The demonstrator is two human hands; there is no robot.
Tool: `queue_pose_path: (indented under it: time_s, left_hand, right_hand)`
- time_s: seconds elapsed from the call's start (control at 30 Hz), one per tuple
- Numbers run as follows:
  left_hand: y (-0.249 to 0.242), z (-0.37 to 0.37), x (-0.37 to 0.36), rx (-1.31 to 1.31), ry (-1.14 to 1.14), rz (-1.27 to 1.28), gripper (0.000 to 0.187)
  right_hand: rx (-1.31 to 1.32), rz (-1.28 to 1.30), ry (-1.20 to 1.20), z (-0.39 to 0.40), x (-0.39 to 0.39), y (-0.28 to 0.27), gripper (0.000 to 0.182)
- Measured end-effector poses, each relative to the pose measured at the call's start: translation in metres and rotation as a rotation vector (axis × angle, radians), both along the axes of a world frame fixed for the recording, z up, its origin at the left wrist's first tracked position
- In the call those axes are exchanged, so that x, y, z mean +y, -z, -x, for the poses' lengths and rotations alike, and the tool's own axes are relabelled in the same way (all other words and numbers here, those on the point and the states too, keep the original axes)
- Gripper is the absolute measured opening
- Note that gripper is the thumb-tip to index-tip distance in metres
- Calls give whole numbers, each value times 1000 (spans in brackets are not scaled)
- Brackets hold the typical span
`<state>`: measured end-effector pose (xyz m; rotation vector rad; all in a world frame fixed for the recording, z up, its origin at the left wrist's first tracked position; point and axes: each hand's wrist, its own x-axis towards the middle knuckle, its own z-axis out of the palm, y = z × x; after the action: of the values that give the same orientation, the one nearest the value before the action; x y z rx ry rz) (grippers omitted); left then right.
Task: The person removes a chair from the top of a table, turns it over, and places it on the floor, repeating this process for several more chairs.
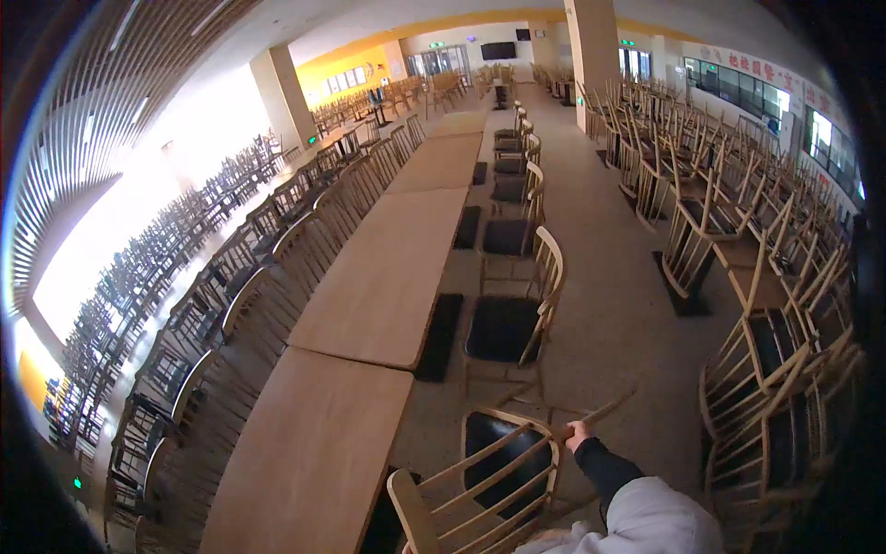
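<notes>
A wooden chair [509, 459] with a dark seat is tilted near the bottom centre, its slatted back toward me and its legs pointing away. My right hand [577, 435], below a black cuff and light sleeve, is closed on the chair's frame beside the seat, where a leg sticks out to the right. At the bottom edge, my left hand [551, 535] shows only in part by the slats of the chair back; its fingers are hidden. Left of the chair stands a long row of wooden tables [309, 452].
Ahead, upright chairs [503, 328] line the table's right side. More chairs [263, 300] stand along its left side. At the right, chairs [771, 360] are stacked upside down on tables. Bare floor [600, 314] runs between the rows. A pillar [593, 69] rises farther back.
</notes>
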<state>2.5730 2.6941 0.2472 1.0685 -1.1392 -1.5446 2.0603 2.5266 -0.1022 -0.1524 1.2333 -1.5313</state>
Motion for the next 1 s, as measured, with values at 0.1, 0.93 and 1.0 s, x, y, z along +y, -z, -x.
queue_pose_path:
  time_s: [0.1,0.93,1.0]
  left_hand:
    - [-6,13,-1,-46,-21,-5,52]
    - [-47,148,-111,23,79,-138,60]
    - [-53,159,-126,-51,15,-135,58]
  right_hand:
    - [1019,-199,-388,-24,29,-83,41]
    - [566,-140,-363,-109,-68,-192,62]
    - [762,188,-412,-145,-44,-291,67]
